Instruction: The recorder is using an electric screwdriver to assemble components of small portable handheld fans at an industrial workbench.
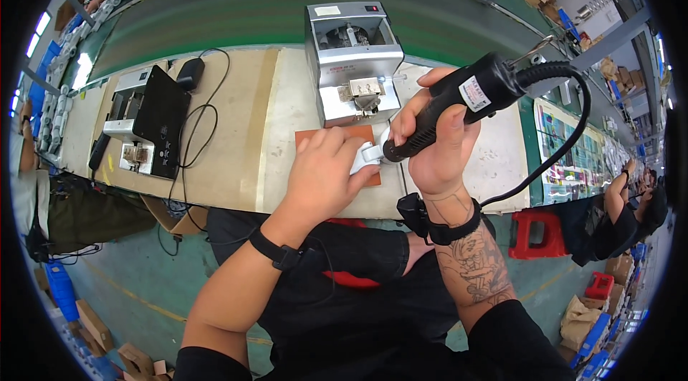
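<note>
My right hand is wrapped around a black electric screwdriver, tilted with its nose down to the left and its cable looping off to the right. Beneath that nose lies a small white plastic part, gripped by the fingers of my left hand. The screwdriver's front end meets the part or sits just at it; the bit itself I cannot see. Under the part and my left hand is an orange-brown mat, mostly covered. Both my wrists wear black bands.
A silver key-cutting-type machine stands just beyond my hands. Another machine with a black side panel and loose cables is at left on the worktable. Behind runs a green conveyor. A red stool and other people are around.
</note>
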`<state>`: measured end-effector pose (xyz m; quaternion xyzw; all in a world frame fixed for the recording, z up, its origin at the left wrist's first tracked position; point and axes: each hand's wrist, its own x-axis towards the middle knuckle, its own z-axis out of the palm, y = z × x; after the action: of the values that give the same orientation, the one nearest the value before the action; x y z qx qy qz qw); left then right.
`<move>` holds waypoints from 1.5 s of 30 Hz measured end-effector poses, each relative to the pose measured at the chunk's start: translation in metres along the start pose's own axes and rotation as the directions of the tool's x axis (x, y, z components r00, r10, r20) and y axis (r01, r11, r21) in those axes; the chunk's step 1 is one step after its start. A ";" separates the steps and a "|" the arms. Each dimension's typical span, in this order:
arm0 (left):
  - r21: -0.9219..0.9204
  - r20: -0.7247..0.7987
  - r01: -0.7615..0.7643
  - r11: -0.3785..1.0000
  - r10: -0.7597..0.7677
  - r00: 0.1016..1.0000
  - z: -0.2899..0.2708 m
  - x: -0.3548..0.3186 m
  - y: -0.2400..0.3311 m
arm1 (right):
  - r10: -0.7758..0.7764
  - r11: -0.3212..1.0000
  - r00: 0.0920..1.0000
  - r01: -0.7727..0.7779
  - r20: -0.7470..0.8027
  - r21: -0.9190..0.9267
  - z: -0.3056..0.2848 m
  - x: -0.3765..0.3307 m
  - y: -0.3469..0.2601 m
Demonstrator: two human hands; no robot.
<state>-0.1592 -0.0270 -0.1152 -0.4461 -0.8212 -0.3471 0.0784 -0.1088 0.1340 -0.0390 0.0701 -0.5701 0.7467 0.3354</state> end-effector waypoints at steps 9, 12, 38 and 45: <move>-0.004 0.002 0.003 1.000 -0.003 1.000 -0.001 0.000 0.001 | 0.040 0.984 0.998 -0.032 0.048 -0.173 -0.002 -0.006 0.006; -0.010 -0.002 -0.004 1.000 0.004 1.000 -0.002 0.003 0.002 | 0.078 0.988 0.996 -0.071 0.046 -0.134 0.001 -0.011 0.007; -0.621 0.056 0.305 0.722 -0.348 0.936 -0.064 -0.063 0.029 | -0.053 0.977 0.987 0.020 -0.149 -0.214 -0.126 -0.106 -0.113; -0.795 -0.042 0.416 0.441 -0.725 0.688 -0.086 -0.064 -0.036 | -0.054 0.852 0.964 -0.090 -0.259 -0.516 -0.206 -0.179 -0.109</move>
<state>-0.1654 -0.1389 -0.0973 -0.0501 -0.6786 -0.7289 -0.0754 0.1490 0.2572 -0.1084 -0.1292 -0.7025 0.5691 0.4075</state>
